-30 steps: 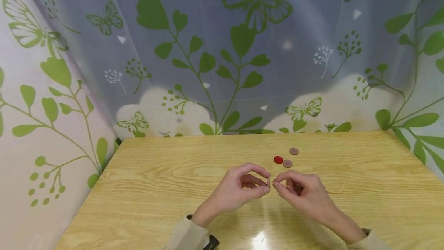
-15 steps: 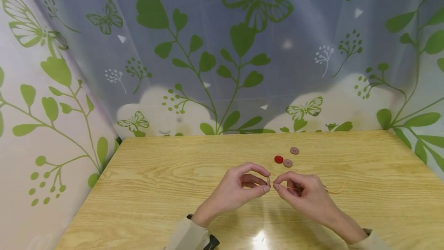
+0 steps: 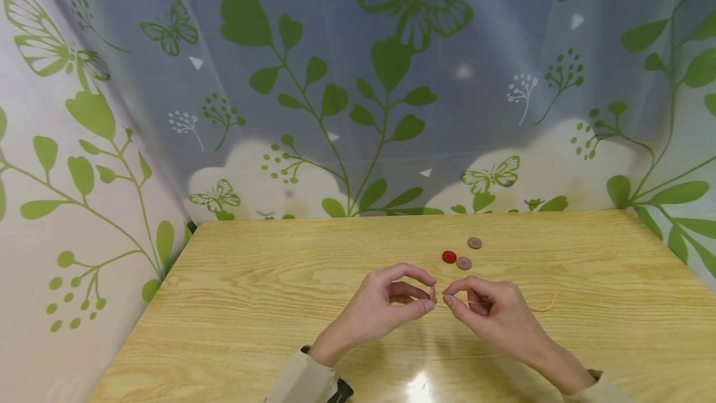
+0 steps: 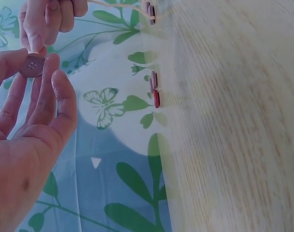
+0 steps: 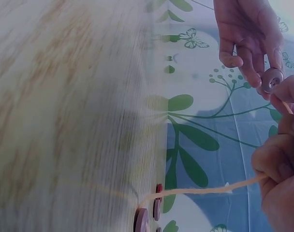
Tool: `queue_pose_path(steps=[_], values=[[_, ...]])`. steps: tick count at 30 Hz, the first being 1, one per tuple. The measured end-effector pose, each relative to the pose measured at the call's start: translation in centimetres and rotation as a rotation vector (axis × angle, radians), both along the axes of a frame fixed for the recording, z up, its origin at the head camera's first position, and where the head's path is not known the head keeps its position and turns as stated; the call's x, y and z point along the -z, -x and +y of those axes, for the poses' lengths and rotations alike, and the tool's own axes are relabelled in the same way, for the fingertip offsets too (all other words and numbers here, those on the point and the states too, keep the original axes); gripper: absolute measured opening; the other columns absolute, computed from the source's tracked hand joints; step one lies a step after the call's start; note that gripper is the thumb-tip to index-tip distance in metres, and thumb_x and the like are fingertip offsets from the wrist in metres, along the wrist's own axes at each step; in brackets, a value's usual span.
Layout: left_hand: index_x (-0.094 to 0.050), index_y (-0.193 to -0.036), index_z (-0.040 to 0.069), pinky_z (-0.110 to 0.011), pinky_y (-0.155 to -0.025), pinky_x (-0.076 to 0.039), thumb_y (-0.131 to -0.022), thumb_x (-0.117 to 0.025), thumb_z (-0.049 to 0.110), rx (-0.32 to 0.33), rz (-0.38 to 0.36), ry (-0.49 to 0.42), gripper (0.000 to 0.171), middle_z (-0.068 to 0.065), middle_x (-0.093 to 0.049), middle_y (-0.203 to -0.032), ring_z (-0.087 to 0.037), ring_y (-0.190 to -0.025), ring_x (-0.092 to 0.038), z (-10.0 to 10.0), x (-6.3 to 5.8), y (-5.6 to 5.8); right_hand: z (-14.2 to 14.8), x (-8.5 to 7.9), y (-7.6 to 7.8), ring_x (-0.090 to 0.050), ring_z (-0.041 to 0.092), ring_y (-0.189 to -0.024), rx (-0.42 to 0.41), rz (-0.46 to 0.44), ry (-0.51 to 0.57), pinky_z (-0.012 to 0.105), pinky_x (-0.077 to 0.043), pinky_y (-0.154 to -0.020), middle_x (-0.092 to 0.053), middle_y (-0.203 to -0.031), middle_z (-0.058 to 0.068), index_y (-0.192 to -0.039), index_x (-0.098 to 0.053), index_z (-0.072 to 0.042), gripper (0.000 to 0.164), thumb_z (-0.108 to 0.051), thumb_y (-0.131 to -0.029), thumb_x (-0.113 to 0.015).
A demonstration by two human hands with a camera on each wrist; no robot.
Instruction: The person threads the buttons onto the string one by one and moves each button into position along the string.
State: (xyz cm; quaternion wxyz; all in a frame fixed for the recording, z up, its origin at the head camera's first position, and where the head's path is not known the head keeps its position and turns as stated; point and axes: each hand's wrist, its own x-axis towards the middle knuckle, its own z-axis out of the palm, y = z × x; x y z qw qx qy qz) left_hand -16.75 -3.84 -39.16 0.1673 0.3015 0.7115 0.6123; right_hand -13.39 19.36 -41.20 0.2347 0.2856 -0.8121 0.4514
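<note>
My left hand (image 3: 375, 308) pinches a mauve four-hole button (image 4: 32, 65) between thumb and fingertips, its edge turned toward the head camera. Just right of it, my right hand (image 3: 500, 319) pinches an orange string (image 5: 205, 190) near one end, fingertips close to the button's face. The string runs through the right hand and trails out beyond it over the table. Along this trailing part, in the right wrist view, another mauve button (image 5: 141, 221) sits at the string; in the head view the right hand hides it.
Behind the hands, a red button (image 3: 449, 257) lies beside a mauve button (image 3: 463, 263), with a second mauve button (image 3: 474, 243) farther back. All are on the wooden table (image 3: 268, 278). A leaf-patterned curtain (image 3: 313, 142) hangs along the table's back edge.
The right hand has drawn slightly to the right, widening the small gap to the held button. A dark edge seen behind the right hand no longer shows. The left hand stays nearly still.
</note>
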Motion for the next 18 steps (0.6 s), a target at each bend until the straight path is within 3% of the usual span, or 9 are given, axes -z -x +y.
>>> queue_pose_path(steps=[11,18], values=[[-0.067,-0.124,0.013,-0.025,-0.09,-0.059,-0.095,-0.072,0.011,0.004,0.018,-0.003,0.029,-0.016,-0.07,-0.123,-0.003,-0.102,-0.072,0.02,0.01,-0.08,-0.25,-0.45,-0.32,-0.021,-0.011,-0.054,0.031,-0.055,-0.028,0.013,-0.026,-0.045,-0.03,-0.051,-0.005,-0.093,-0.073,-0.025,0.031,0.004,-0.085,-0.077],[-0.067,-0.124,0.011,-0.025,-0.09,-0.059,-0.095,-0.072,0.011,0.01,0.027,0.003,0.03,-0.014,-0.069,-0.125,-0.004,-0.103,-0.072,-0.02,0.05,-0.13,-0.41,-0.42,-0.33,-0.019,-0.013,-0.055,0.029,-0.043,-0.035,0.011,-0.024,-0.045,-0.029,-0.051,-0.005,-0.091,-0.074,-0.021,0.026,0.004,-0.084,-0.077]])
